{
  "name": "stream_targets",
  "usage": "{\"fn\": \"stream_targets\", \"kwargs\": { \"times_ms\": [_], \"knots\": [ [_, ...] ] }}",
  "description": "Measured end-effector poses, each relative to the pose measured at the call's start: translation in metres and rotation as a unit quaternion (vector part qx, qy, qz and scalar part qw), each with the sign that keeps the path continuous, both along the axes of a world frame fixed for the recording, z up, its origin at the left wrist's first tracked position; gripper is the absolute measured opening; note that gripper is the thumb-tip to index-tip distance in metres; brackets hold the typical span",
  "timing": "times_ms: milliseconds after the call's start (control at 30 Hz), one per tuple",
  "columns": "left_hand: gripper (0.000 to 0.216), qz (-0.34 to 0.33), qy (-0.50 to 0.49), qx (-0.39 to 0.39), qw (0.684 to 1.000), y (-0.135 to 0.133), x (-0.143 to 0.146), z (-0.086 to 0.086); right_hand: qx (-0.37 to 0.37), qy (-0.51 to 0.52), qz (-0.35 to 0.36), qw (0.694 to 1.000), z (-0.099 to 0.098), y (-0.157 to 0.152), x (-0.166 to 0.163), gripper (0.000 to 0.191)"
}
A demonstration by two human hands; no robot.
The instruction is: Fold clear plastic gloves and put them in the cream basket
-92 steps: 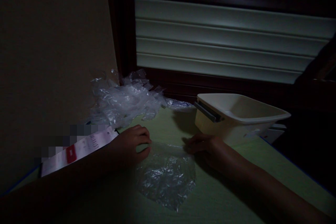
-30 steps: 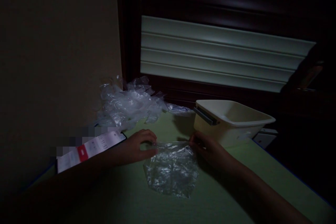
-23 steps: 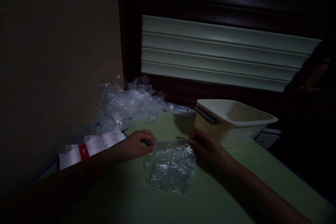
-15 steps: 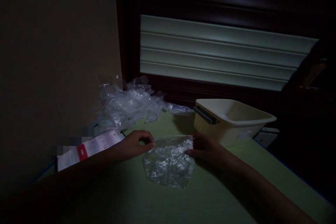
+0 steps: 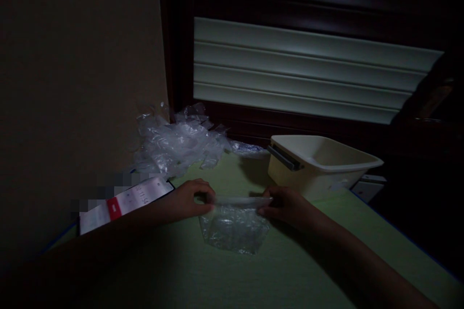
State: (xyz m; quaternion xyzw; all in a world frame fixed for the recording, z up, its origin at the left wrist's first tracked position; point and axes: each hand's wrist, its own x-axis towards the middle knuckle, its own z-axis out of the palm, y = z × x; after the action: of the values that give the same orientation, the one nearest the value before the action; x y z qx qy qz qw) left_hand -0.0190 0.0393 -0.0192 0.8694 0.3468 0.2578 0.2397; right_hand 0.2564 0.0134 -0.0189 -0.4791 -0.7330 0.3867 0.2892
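Note:
A clear, crinkled plastic bag (image 5: 234, 229) lies on the green tabletop (image 5: 232, 280), its far edge stretched between my two hands. My left hand (image 5: 195, 198) pinches the far left corner between thumb and fingers. At the far right corner, my right hand (image 5: 281, 205) is closed on the same edge. A strip along that edge is folded over towards me and looks slightly blurred.
A heap of clear plastic bags (image 5: 181, 142) sits against the wall at the back left. The cream plastic bin (image 5: 308, 178) with a dark handle stands behind my right hand. A lit phone (image 5: 126, 203) lies by my left forearm. Behind is a dark slatted panel (image 5: 297, 67).
The far edge of the bag has come down towards me and folded over. Both hands keep nearly the same places; my left fingers have closed on its corner.

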Motion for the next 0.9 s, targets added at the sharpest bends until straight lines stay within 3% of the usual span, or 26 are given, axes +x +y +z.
{"fn": "stream_targets", "kwargs": {
  "times_ms": [367,500,667,733,900],
  "knots": [
    [0.005,-0.041,-0.005,0.042,0.998,0.000,0.000,0.000,0.127,-0.067,0.060,0.988,0.002,-0.003,0.001,0.008],
    [0.007,-0.043,0.001,0.064,0.997,-0.001,0.001,-0.001,0.173,-0.105,0.101,0.974,0.008,-0.008,0.002,0.023],
    [0.009,-0.042,0.001,0.082,0.996,-0.004,0.003,0.001,0.241,-0.124,0.065,0.960,0.022,-0.027,-0.008,0.035],
    [0.010,-0.040,0.003,0.087,0.995,-0.005,0.004,0.001,0.232,-0.161,0.071,0.957,0.026,-0.036,-0.016,0.039],
    [0.012,-0.051,-0.002,0.105,0.993,-0.009,0.004,0.001,0.192,-0.269,0.171,0.928,0.022,-0.048,-0.031,0.055]
  ]
}}
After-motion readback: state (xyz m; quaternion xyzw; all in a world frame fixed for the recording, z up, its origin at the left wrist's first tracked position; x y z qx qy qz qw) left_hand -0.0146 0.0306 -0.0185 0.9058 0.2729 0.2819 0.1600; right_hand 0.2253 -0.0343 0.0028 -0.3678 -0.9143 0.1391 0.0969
